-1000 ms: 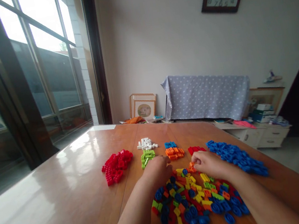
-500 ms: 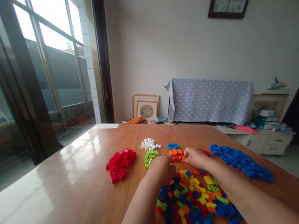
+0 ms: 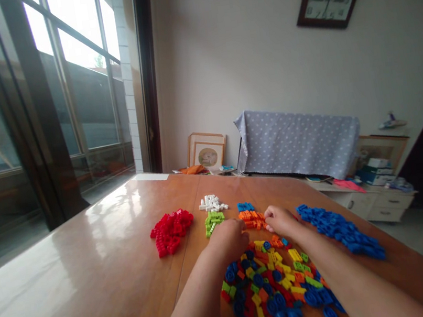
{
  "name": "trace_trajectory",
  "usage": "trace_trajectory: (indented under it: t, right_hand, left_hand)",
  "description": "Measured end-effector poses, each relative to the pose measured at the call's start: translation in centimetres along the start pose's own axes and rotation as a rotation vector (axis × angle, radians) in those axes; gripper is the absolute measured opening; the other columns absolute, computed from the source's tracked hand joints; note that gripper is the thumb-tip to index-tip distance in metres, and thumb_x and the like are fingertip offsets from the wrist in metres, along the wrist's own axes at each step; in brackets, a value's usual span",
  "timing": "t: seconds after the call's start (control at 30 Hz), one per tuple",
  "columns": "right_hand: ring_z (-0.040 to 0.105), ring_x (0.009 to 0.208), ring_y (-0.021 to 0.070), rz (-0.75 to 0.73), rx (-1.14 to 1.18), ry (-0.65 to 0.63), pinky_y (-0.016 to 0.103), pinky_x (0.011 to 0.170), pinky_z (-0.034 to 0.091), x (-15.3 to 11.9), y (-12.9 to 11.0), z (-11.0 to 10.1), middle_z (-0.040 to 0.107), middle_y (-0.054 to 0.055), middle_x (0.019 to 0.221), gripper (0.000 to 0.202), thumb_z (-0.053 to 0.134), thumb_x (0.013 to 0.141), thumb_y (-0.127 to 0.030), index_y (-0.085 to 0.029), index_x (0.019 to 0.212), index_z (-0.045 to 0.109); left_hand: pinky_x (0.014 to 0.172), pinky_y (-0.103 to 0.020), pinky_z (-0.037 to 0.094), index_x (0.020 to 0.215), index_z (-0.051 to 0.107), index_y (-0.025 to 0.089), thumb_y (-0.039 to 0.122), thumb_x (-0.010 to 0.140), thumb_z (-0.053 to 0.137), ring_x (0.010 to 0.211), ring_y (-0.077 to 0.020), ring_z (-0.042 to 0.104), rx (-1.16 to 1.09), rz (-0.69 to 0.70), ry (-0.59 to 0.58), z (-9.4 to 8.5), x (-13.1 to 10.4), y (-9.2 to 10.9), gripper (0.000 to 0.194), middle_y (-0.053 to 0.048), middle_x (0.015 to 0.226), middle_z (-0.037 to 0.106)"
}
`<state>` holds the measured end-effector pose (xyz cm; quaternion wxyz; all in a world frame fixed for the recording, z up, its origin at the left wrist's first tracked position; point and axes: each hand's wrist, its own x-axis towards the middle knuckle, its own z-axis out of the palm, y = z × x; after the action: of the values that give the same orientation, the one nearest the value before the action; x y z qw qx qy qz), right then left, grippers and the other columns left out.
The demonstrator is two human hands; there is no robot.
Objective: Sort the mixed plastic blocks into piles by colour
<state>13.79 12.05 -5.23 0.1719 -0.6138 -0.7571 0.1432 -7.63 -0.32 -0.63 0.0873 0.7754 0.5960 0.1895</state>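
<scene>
Small orange building bricks [image 3: 251,219] form a little pile on the wooden table between my two hands. My right hand [image 3: 280,220] is at the pile's right edge with its fingers curled together; whatever they may pinch is too small to make out. To the left, my left hand [image 3: 231,235] is bent beside the green bricks [image 3: 213,220], its fingertips hidden behind the hand. Below my hands spreads a mixed heap of bricks [image 3: 272,282] in blue, yellow, red, orange and green. Just beyond the orange pile sit a few light blue bricks [image 3: 245,206].
Red bricks [image 3: 171,230] are heaped on the left of the table [image 3: 106,280], white bricks [image 3: 212,202] at the back, and a long row of blue bricks [image 3: 341,229] on the right. Beyond the table stand a cloth-covered object [image 3: 296,138] and a low cabinet [image 3: 385,204].
My right hand has shifted slightly right, away from the orange pile, uncovering more of its right edge. My left hand has hardly moved.
</scene>
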Motion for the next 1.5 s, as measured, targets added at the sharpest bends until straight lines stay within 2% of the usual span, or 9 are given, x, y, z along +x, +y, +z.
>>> trace_trajectory:
  t: [0.2, 0.3, 0.57, 0.77, 0.93, 1.13, 1.5]
  right_hand:
    - [0.062, 0.083, 0.0164, -0.170, -0.071, 0.013, 0.023, 0.069, 0.038, -0.22, -0.53, -0.36, 0.072, 0.003, 0.087, 0.010, 0.060, 0.077, -0.014, -0.020, 0.081, 0.066]
    - [0.060, 0.086, 0.0167, -0.217, -0.101, -0.001, 0.023, 0.073, 0.037, -0.28, -0.82, -0.22, 0.071, 0.003, 0.092, 0.012, 0.062, 0.078, -0.014, -0.020, 0.085, 0.069]
    - [0.056, 0.075, 0.0144, -0.195, -0.173, -0.009, 0.022, 0.065, 0.031, 0.27, -0.34, 0.14, 0.067, 0.000, 0.082, 0.006, 0.069, 0.077, -0.023, -0.020, 0.079, 0.064]
    - [0.053, 0.070, 0.0131, -0.181, -0.212, -0.013, 0.024, 0.061, 0.025, 0.33, -0.12, 0.08, 0.066, 0.001, 0.075, 0.013, 0.059, 0.083, -0.022, -0.019, 0.070, 0.060]
    - [0.052, 0.068, 0.0126, -0.161, -0.219, -0.022, 0.023, 0.059, 0.024, 0.07, 0.00, 0.20, 0.067, -0.001, 0.076, 0.003, 0.063, 0.080, -0.024, -0.021, 0.081, 0.063]
    - [0.053, 0.068, 0.0130, -0.142, -0.228, -0.013, 0.024, 0.058, 0.023, -0.09, -0.09, 0.46, 0.067, -0.001, 0.079, 0.014, 0.068, 0.079, -0.035, -0.023, 0.085, 0.064]
    - [0.056, 0.069, 0.0140, -0.129, -0.245, 0.013, 0.024, 0.058, 0.023, -0.22, -0.59, 0.35, 0.069, -0.001, 0.077, 0.005, 0.067, 0.077, -0.025, -0.023, 0.081, 0.064]
  left_hand:
    - [0.081, -0.031, 0.051, 0.096, 0.070, 0.021, 0.032, 0.088, 0.053, 0.094, -0.0250, 0.068, 0.018, 0.003, 0.009, 0.02, 0.05, -0.05, 0.022, -0.009, 0.103, 0.073]
    - [0.081, -0.030, 0.051, 0.097, 0.070, 0.021, 0.033, 0.088, 0.053, 0.094, -0.0244, 0.067, 0.022, -0.005, -0.003, -0.23, -0.06, 0.14, 0.023, -0.009, 0.103, 0.073]
    - [0.084, -0.030, 0.051, 0.100, 0.071, 0.022, 0.033, 0.088, 0.052, 0.095, -0.0234, 0.067, 0.025, -0.017, -0.021, 0.13, 0.15, 0.00, 0.025, -0.008, 0.106, 0.072]
    - [0.082, -0.031, 0.052, 0.100, 0.071, 0.022, 0.035, 0.088, 0.052, 0.095, -0.0255, 0.068, 0.027, -0.017, -0.012, 0.37, 0.21, -0.09, 0.026, -0.009, 0.104, 0.073]
    - [0.082, -0.031, 0.052, 0.098, 0.071, 0.022, 0.034, 0.088, 0.052, 0.094, -0.0247, 0.068, 0.035, -0.007, -0.007, 0.23, 0.13, 0.00, 0.025, -0.009, 0.104, 0.073]
    - [0.084, -0.030, 0.051, 0.100, 0.071, 0.022, 0.035, 0.088, 0.053, 0.095, -0.0243, 0.067, 0.034, -0.018, -0.019, 0.13, 0.10, 0.05, 0.026, -0.009, 0.104, 0.073]
    - [0.084, -0.032, 0.052, 0.100, 0.071, 0.022, 0.034, 0.088, 0.052, 0.095, -0.0251, 0.068, 0.043, -0.007, -0.010, 0.63, 0.27, -0.24, 0.026, -0.009, 0.104, 0.073]
